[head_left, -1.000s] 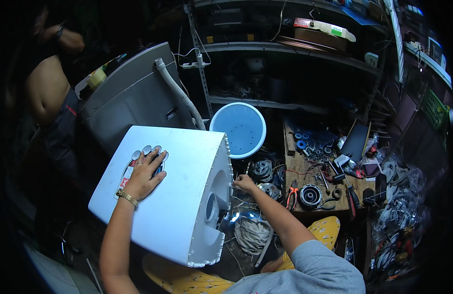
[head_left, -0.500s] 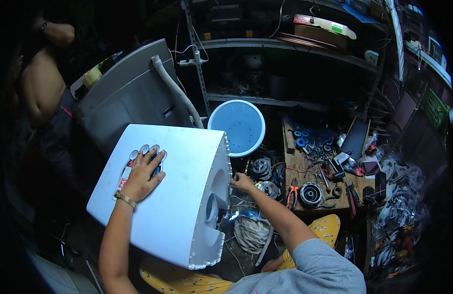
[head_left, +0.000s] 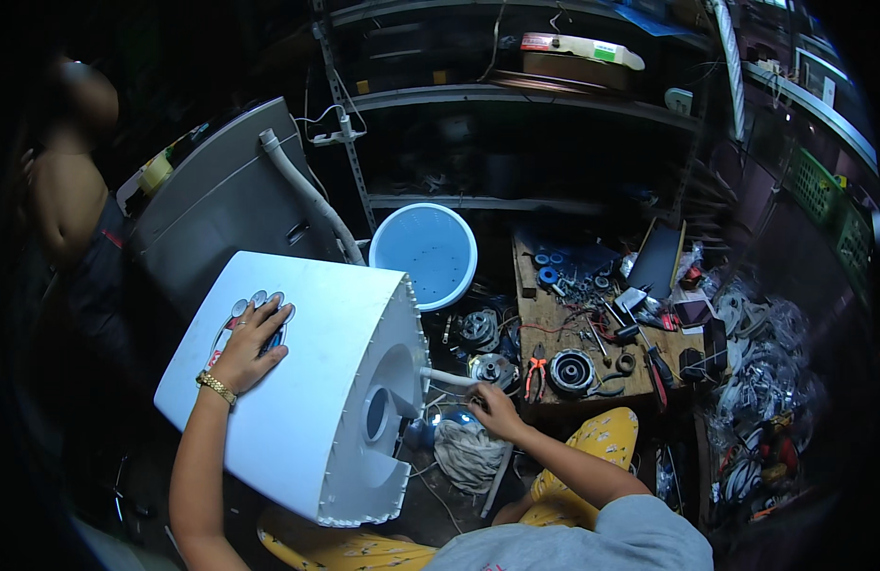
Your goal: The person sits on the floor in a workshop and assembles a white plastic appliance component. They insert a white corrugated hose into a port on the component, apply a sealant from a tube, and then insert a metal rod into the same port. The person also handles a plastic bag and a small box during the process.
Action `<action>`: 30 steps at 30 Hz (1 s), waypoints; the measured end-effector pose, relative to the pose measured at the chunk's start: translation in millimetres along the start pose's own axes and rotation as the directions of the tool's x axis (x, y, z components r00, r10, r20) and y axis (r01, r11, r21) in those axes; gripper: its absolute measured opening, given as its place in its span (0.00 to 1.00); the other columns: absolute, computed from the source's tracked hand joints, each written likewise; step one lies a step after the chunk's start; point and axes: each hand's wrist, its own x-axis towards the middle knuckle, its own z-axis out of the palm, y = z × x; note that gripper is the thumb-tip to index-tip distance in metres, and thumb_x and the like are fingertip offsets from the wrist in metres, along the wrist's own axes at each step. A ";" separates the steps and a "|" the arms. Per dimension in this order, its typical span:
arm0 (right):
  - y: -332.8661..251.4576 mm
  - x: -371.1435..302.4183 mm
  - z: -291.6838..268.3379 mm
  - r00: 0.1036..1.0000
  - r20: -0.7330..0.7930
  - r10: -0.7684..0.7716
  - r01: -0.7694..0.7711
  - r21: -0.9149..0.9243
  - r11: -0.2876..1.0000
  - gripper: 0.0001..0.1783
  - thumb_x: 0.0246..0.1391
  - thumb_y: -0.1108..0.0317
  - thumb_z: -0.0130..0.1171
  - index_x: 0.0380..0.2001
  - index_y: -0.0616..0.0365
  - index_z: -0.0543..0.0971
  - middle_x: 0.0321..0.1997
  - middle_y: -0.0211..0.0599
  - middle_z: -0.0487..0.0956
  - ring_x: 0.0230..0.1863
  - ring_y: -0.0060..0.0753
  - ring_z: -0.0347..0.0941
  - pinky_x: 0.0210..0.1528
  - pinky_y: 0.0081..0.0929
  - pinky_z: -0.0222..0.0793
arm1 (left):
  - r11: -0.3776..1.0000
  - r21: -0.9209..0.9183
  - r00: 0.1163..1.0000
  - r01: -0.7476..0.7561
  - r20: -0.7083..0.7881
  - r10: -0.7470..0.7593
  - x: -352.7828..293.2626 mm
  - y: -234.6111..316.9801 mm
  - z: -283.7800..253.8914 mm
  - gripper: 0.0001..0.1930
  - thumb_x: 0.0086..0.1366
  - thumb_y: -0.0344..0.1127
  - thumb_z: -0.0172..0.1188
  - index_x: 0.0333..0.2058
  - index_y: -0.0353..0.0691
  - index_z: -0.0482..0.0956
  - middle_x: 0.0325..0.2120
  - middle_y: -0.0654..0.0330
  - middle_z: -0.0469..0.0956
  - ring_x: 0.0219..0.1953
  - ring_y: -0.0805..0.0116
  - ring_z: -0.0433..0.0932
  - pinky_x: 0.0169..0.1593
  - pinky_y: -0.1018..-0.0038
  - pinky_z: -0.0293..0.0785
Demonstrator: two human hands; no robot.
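Observation:
A white plastic appliance housing point(head_left: 297, 381) lies tilted on its side in front of me, its hollow, ribbed end facing right. My left hand point(head_left: 248, 350) rests on its upper face with fingers spread, beside a row of round dials. From the housing's open end a pale hose point(head_left: 448, 378) sticks out to the right. My right hand point(head_left: 497, 414) is closed around the hose's outer end, its fingertips partly hidden. Below the hose sits a bundle of whitish cloth point(head_left: 464, 455).
A blue tub point(head_left: 424, 252) stands behind the housing, near a large grey appliance panel point(head_left: 221, 190). The wooden bench point(head_left: 554, 328) on the right carries pliers point(head_left: 536, 373), a screwdriver point(head_left: 660, 366) and small parts. Motors point(head_left: 478, 330) lie beside it. A person point(head_left: 69, 200) stands far left.
My right hand has moved away from the housing's edge, toward me, and a length of pale hose now shows between them. My left hand stays on the housing. The view has shifted right.

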 end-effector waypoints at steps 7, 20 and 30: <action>-13.1 -110.8 -27.5 0.934 0.300 0.195 -0.204 -0.003 0.979 0.15 0.49 0.65 0.59 0.40 0.57 0.72 0.46 0.48 0.73 0.49 0.53 0.69 0.49 0.42 0.66 | 0.999 0.029 0.998 -0.031 0.062 0.029 -5.7 8.6 -19.7 0.36 0.53 0.42 0.57 0.64 0.53 0.61 0.65 0.56 0.56 0.67 0.48 0.50 0.68 0.55 0.43; 3.8 -183.7 -6.7 0.847 0.424 0.320 -0.250 -0.214 0.944 0.22 0.54 0.57 0.55 0.48 0.58 0.71 0.50 0.52 0.70 0.49 0.57 0.71 0.50 0.44 0.68 | 0.999 0.049 0.984 0.021 0.175 -0.030 -76.5 70.9 -9.2 0.56 0.41 0.66 0.63 0.66 0.48 0.51 0.67 0.49 0.47 0.69 0.41 0.40 0.64 0.37 0.33; 16.2 -196.2 4.4 0.604 0.644 0.470 -0.293 -0.368 0.882 0.25 0.56 0.48 0.51 0.49 0.54 0.75 0.52 0.49 0.74 0.51 0.53 0.72 0.52 0.45 0.69 | 0.998 -0.036 0.995 -0.049 -0.088 0.046 -139.9 39.7 -2.8 0.43 0.57 0.72 0.38 0.61 0.44 0.64 0.64 0.49 0.57 0.67 0.43 0.50 0.67 0.53 0.40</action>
